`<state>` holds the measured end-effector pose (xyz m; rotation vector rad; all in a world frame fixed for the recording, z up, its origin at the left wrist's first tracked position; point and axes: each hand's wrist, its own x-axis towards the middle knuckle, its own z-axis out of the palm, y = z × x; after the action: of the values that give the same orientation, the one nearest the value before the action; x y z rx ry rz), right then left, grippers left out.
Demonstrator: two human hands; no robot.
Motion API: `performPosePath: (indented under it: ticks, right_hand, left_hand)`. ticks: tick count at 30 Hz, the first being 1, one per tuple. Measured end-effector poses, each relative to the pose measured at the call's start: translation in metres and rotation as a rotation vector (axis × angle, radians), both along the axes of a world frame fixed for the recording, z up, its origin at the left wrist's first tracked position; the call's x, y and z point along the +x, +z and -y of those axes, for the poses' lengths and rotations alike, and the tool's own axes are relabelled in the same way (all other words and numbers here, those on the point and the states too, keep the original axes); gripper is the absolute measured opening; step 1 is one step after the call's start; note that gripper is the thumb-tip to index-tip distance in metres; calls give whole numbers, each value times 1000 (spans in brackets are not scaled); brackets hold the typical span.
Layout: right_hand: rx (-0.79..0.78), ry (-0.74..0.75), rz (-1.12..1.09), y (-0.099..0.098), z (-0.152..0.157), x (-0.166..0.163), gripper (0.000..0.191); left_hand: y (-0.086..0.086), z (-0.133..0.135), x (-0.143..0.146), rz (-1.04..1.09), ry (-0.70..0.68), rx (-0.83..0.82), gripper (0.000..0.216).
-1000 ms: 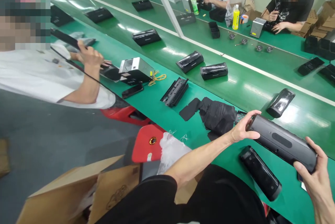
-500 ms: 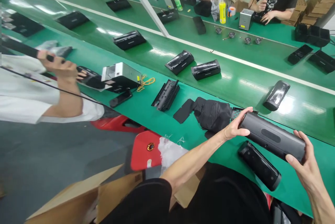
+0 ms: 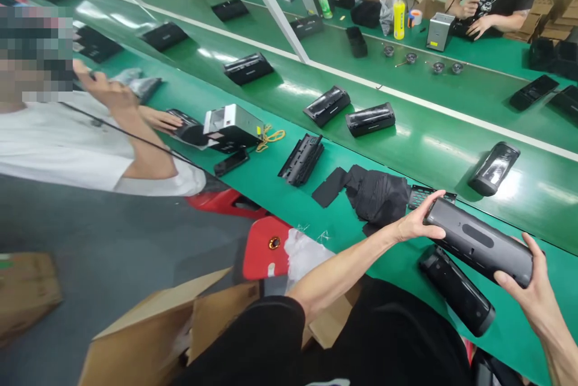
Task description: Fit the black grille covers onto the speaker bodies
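I hold a long black speaker body (image 3: 479,241) level above the green bench (image 3: 253,184). My left hand (image 3: 418,222) clasps its left end and my right hand (image 3: 528,292) cups its right end from below. A second black speaker body (image 3: 457,289) lies on the bench directly under it. A heap of black cloth pieces (image 3: 377,193) and a small grille part (image 3: 422,194) sit just left of my left hand.
A green conveyor belt (image 3: 428,145) carries several black speaker shells, the nearest shell (image 3: 494,168) just beyond my hands. A person in white works at the left by a silver fixture (image 3: 232,123). Two people sit across. Open cardboard boxes (image 3: 149,326) and a red stool (image 3: 264,247) stand below.
The speaker body stays held at both ends and has lowered slightly toward the bench. The person on the left lowered one hand onto a black part.
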<state>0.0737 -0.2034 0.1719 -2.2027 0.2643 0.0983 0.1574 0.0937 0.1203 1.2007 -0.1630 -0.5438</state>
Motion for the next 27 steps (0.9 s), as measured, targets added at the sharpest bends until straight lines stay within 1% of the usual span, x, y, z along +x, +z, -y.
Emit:
performPosePath:
  ticks: [2,4,6,8,10,12,15,17,19,20,22,25,27]
  right_hand:
    - [-16,-16,11,2,-2,-1,103]
    - [-2,-62,22,-5,-2,1,99]
    - [119,-136,-57,-18,-1,5,99]
    - [316,-231,-233,-29,2,7,101]
    - [479,-326,-398,-35,5,5,103]
    - [540,-357,-451,-35,8,0,104]
    - [490,-285,-394,-33,11,-9,105]
    - [430,-250,-372,-33,11,-14,100]
    - [359,-244,-376,-33,11,-17,91]
    - [332,-244,-385,-34,11,-18,88]
    - [315,-251,-393,-34,13,-19,86]
    - [365,-278,-380,-34,17,-19,84]
    - [387,-301,-374,-37,20,-19,79]
  left_hand:
    - [1,1,1,13,22,4,114]
    - [-3,6,4,-18,94,17,106]
    - [-11,10,8,-98,120,57,98]
    - [-19,11,13,-200,49,112,93]
    - [-23,9,17,-256,-50,146,93]
    - [-25,7,18,-250,-97,129,95]
    - [-26,12,17,-202,-55,91,85]
    - [-29,17,17,-206,-30,125,78]
    - [-33,21,19,-240,-20,179,77]
    - [-35,22,20,-264,-29,182,79]
    - [-38,22,23,-296,-81,132,90]
    - [-38,21,25,-267,-169,49,107]
    - [-36,24,25,-232,-175,50,108]
